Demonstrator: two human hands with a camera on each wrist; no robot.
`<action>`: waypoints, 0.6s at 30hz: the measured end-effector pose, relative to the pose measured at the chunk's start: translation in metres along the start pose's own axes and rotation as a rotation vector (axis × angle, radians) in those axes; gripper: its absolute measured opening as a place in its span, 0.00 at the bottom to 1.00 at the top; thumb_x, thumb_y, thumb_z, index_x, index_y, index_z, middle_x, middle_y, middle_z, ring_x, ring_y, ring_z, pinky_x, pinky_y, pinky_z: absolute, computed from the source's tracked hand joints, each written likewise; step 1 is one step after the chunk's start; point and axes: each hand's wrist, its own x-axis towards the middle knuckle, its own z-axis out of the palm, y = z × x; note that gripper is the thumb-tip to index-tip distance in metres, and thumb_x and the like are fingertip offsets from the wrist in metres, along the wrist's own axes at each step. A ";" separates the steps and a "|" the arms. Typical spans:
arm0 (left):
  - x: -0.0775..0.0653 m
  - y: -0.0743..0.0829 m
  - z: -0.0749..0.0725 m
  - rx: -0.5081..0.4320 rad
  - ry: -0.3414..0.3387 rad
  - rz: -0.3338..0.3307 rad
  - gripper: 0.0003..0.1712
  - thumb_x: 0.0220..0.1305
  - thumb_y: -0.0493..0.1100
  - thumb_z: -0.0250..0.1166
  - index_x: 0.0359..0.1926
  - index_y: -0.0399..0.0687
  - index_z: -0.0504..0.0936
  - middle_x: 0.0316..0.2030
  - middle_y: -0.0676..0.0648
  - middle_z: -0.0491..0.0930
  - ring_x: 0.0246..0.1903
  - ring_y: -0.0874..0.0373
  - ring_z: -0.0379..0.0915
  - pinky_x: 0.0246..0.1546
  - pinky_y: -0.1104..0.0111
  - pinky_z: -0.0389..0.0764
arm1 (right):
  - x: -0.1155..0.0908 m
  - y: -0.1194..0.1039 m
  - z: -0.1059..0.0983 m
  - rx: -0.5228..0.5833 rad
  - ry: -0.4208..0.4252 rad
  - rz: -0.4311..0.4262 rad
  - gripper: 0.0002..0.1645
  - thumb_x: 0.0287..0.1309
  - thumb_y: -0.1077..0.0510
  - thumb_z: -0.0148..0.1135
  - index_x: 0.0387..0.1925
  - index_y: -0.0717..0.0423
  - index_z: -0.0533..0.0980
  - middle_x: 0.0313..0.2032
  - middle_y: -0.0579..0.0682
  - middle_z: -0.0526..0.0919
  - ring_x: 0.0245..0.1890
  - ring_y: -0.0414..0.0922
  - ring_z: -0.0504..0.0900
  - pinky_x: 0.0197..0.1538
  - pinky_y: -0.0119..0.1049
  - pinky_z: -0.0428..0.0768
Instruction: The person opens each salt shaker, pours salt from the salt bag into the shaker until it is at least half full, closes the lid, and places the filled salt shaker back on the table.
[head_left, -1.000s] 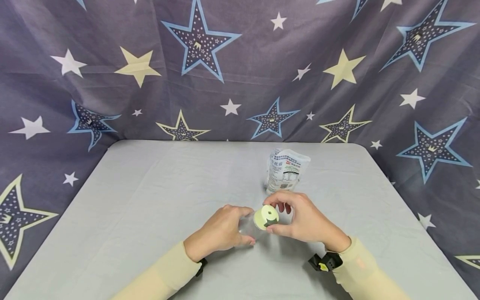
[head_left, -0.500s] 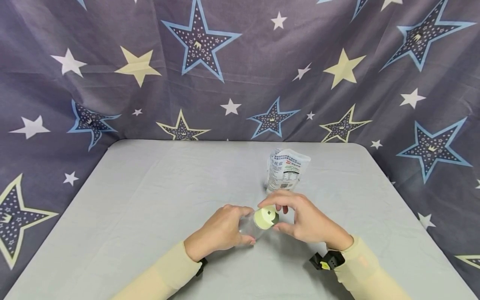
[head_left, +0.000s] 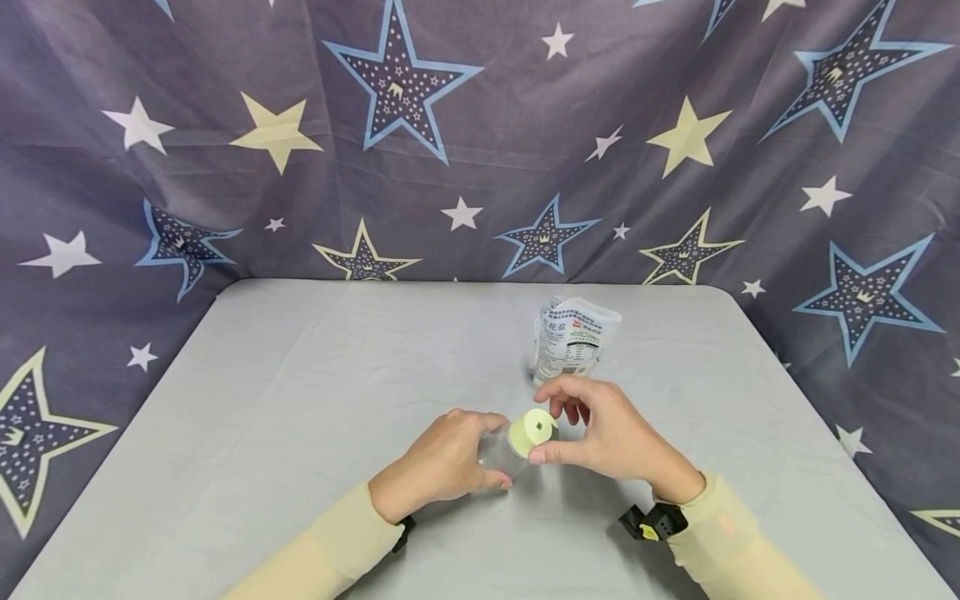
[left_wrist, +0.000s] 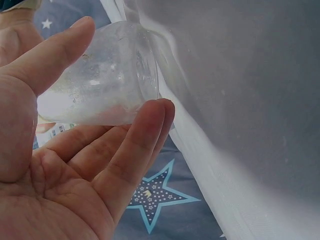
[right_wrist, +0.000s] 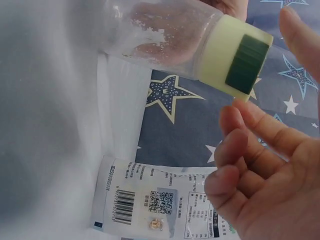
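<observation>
My left hand (head_left: 435, 462) grips a clear seasoning jar (head_left: 495, 450) around its side, thumb near me and fingers beyond. The jar is tilted, its cap end toward the right. White residue clings to its inner wall (right_wrist: 155, 37). A pale yellow-green cap (head_left: 531, 432) sits on the jar, with a dark green panel (right_wrist: 248, 64) on its side and a small hole in its top. Around the cap my right hand (head_left: 618, 437) is loosely spread. In the right wrist view its index fingertip touches the cap's lower corner, while the thumb stands slightly apart from it.
A white printed salt pouch (head_left: 576, 337) stands upright behind the right hand. Pale grey cloth covers the table (head_left: 322, 367). A dark star-patterned curtain (head_left: 480, 175) hangs along the back and both sides.
The cap's dark green panel has turned from the near side to the right. My right fingers shifted around the cap and have now loosened. The left hand and jar have stayed in place.
</observation>
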 end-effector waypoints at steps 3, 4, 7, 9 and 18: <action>0.000 0.000 0.000 0.000 -0.001 0.000 0.38 0.43 0.50 0.87 0.55 0.42 0.85 0.44 0.51 0.86 0.37 0.59 0.77 0.40 0.64 0.78 | 0.000 -0.001 0.001 -0.001 -0.006 0.041 0.31 0.39 0.42 0.86 0.44 0.44 0.79 0.29 0.41 0.79 0.26 0.44 0.74 0.30 0.33 0.73; 0.000 0.000 0.000 0.001 -0.001 0.000 0.38 0.43 0.50 0.87 0.55 0.42 0.85 0.44 0.51 0.86 0.37 0.59 0.77 0.40 0.64 0.78 | 0.000 -0.001 0.001 -0.001 -0.009 0.045 0.31 0.39 0.42 0.86 0.43 0.44 0.79 0.28 0.42 0.79 0.26 0.45 0.75 0.30 0.32 0.73; 0.000 0.000 0.000 0.007 0.003 0.000 0.38 0.42 0.50 0.87 0.56 0.42 0.85 0.45 0.50 0.86 0.39 0.59 0.78 0.42 0.63 0.79 | -0.001 -0.002 0.003 0.000 -0.012 0.051 0.29 0.38 0.40 0.86 0.40 0.42 0.79 0.27 0.46 0.79 0.25 0.46 0.75 0.30 0.32 0.73; 0.000 0.001 0.000 0.012 0.005 -0.001 0.39 0.43 0.50 0.87 0.56 0.42 0.85 0.46 0.50 0.87 0.39 0.59 0.78 0.43 0.62 0.79 | -0.001 -0.002 0.003 0.002 -0.012 0.048 0.27 0.39 0.40 0.85 0.38 0.41 0.79 0.26 0.48 0.79 0.25 0.44 0.74 0.29 0.32 0.72; -0.001 0.002 0.000 0.017 0.000 -0.004 0.40 0.42 0.50 0.87 0.57 0.41 0.84 0.48 0.48 0.87 0.43 0.57 0.80 0.46 0.61 0.80 | -0.001 -0.001 0.005 0.000 -0.004 0.036 0.23 0.43 0.40 0.84 0.37 0.40 0.80 0.25 0.45 0.78 0.24 0.43 0.74 0.28 0.31 0.72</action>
